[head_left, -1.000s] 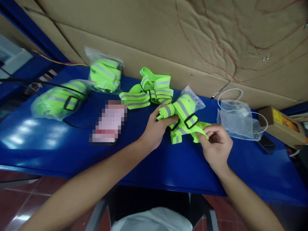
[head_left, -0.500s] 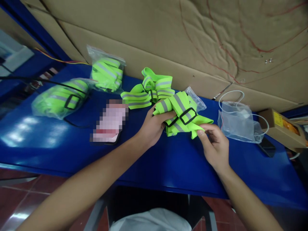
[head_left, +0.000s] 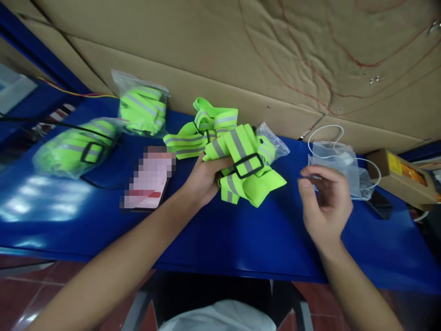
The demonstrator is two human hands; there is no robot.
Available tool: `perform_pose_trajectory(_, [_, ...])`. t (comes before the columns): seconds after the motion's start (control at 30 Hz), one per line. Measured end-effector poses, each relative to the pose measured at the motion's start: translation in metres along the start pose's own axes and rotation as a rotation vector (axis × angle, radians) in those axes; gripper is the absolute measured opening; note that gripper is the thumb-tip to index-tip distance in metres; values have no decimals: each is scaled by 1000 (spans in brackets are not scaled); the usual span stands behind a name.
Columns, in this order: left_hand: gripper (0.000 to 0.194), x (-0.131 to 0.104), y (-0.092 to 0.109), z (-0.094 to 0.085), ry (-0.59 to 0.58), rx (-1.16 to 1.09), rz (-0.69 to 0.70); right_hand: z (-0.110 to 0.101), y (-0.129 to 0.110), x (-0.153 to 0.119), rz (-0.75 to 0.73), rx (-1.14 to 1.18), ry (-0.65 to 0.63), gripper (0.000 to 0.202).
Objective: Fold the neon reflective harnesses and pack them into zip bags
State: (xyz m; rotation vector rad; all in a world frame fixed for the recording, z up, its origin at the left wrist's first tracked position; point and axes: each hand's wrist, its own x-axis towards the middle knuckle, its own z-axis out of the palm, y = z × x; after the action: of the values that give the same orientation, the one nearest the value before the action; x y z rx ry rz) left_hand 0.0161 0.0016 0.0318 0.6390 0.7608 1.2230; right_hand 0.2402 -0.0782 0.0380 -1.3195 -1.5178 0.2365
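Note:
My left hand point(head_left: 203, 181) grips a folded neon-yellow reflective strap point(head_left: 237, 149) with grey stripes and black buckles. Its loose end hangs down to the right, above the blue table point(head_left: 220, 243). My right hand point(head_left: 325, 202) is off the strap, fingers apart and curved, with nothing between them. Beyond that hand lies a clear plastic bag point(head_left: 334, 158) with a white cord. Behind the held strap, another reflective strap point(head_left: 186, 140) lies loose on the table. A clear zip bag point(head_left: 275, 140) with neon strap in it shows just past the held one.
Two bagged reflective straps sit at the left, one bag upright point(head_left: 143, 108) against the cardboard wall point(head_left: 179, 69), the other lying down point(head_left: 69, 151). A phone point(head_left: 149, 179) with a blurred screen lies left of my hand. At right are a cardboard box point(head_left: 403, 179) and a dark phone-like object point(head_left: 381, 207).
My right hand has let go of the strap's end and moved right, fingers opening. The strap's loose end now hangs free, while my left hand keeps its grip. The view has shifted slightly.

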Motion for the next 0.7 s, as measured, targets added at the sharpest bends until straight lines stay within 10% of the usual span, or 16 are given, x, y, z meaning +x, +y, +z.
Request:
perform_pose_trajectory(0.23, [36, -6, 4, 4, -25, 59, -54, 7, 8, 8, -144, -15, -486, 64])
perform_pose_trajectory(0.47, [25, -1, 5, 2, -2, 30, -119, 4, 2, 2, -438, -187, -463, 59])
perform_pose_trajectory(0.7, [30, 3, 1, 0, 26, 2, -116, 8, 8, 4, -337, -173, -533, 20])
